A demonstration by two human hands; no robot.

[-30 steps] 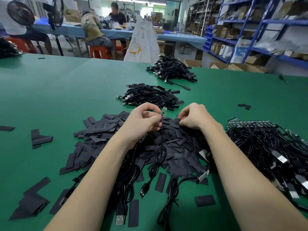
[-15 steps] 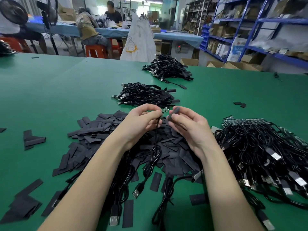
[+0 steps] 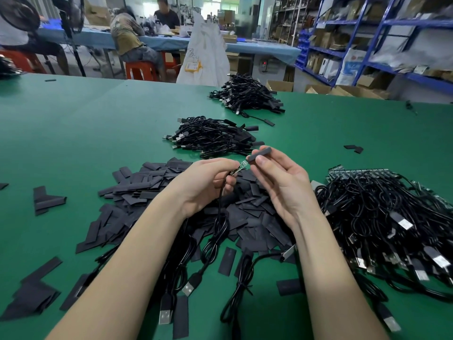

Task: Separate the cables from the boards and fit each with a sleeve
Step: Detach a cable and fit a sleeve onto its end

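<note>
Small board [image 3: 241,166] on cable [image 3: 220,207] is pinched by L hand [image 3: 208,185], sleeve [image 3: 260,154] at its 1 o'clock pinched by R hand [image 3: 282,185]; sleeve mouth should be kept rounded & aligned w/ board tip before it's slid on.

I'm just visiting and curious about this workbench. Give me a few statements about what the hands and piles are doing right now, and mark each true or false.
1. The right hand pinches a dark sleeve. True.
2. The sleeve already covers the small board. False: its end sits just at the board's tip, and the board is bare.
3. The left hand holds a cable by its board end. True.
4. The table is red. False: it is green.
5. Loose flat sleeves lie heaped below the hands. True.
</note>
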